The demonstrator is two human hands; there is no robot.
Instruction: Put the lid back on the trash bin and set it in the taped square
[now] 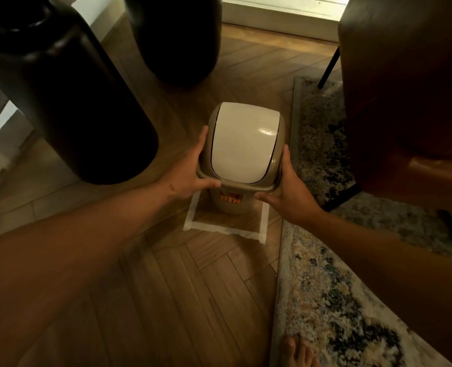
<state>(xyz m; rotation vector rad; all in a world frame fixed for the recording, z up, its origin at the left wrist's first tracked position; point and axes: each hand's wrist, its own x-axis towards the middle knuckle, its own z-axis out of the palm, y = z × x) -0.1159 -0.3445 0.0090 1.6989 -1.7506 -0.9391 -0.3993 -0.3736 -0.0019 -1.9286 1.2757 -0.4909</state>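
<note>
Lidded trash bin [234,202] inside taped square [226,230], herringbone wood floor [166,287], rug [333,300] beside.

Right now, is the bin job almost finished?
Almost. The swing lid already sits on the trash bin. The left hand and right hand are both gripping the lid's rim from the sides. The bin's base looks to be inside the taped square, toward its far side, though whether it touches the floor is hard to tell. What's left: settle it and let go.
</note>
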